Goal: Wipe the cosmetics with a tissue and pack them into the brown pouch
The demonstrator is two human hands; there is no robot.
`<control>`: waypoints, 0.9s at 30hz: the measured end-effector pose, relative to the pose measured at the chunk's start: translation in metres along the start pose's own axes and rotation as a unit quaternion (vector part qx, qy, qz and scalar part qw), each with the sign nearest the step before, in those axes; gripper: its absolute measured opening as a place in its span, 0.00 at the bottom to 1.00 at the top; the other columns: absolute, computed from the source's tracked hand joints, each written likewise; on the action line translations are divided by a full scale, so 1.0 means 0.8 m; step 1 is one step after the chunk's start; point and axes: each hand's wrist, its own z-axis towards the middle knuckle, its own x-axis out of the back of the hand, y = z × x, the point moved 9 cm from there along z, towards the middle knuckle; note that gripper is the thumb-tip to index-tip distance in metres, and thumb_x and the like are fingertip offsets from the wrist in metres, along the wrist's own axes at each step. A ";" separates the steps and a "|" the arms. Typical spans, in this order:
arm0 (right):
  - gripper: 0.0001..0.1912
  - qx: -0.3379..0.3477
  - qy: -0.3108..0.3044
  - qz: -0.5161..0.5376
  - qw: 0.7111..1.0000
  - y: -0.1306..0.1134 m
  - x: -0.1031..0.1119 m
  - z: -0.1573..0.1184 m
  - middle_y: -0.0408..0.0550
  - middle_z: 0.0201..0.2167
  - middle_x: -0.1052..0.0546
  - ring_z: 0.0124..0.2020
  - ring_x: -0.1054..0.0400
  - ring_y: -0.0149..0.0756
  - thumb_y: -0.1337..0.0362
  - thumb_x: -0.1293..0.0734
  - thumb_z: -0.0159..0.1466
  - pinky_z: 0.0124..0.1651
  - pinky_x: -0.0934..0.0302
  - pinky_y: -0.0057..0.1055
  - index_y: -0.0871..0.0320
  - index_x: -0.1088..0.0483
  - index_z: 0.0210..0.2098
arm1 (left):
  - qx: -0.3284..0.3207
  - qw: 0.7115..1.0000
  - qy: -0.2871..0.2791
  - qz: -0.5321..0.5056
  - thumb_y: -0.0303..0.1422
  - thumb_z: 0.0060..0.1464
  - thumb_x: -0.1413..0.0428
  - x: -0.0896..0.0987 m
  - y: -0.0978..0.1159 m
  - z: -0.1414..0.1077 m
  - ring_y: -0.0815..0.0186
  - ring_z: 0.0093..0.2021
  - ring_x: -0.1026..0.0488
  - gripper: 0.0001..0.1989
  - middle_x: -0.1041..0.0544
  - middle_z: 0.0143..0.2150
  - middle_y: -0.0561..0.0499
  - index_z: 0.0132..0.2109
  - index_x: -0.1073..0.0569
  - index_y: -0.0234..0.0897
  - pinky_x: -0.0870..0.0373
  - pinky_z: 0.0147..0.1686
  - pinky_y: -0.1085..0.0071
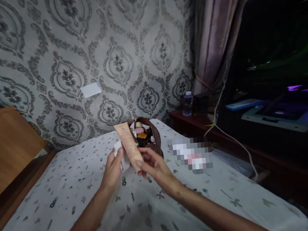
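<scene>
1. Right hand: gripped the lower end of a beige, flattened squeeze tube with small printed text, thumb on the near face, fingers curled around behind it. Print too small to read.
2. Left hand: closed on a crumpled white cloth or tissue, thumb uppermost. Material could not be settled. The cloth lay just beside and partly behind the tube; whether the left fingers also touched the tube could not be told.
3. Tube position: raised above a white bedsheet with small leaf-like prints, tilted, upper end leaning left.
4. Beyond the tube, an open brown zippered bag stood on the sheet, holding a pink rounded item, an amber-yellow item and other small containers. The tube hid part of the bag from view.
5. Right of the bag, a pixelated patch covered something on the sheet; identity unreadable.
6. Farther right, a clear bottle with a white cap stood upright on a dark red surface.
7. Behind: grey damask-patterned wallpaper bearing a white rectangular card.
</scene>
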 end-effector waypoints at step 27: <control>0.18 0.002 0.073 -0.672 0.737 -0.072 0.072 0.124 0.52 0.32 0.20 0.33 0.27 0.43 0.51 0.35 0.65 0.30 0.50 0.29 0.58 0.28 0.44 | 0.017 0.965 -0.188 0.184 0.43 0.53 0.39 0.027 -0.034 -0.039 0.59 0.33 0.28 0.13 0.23 0.31 0.48 0.42 0.19 0.41 0.27 0.29 0.71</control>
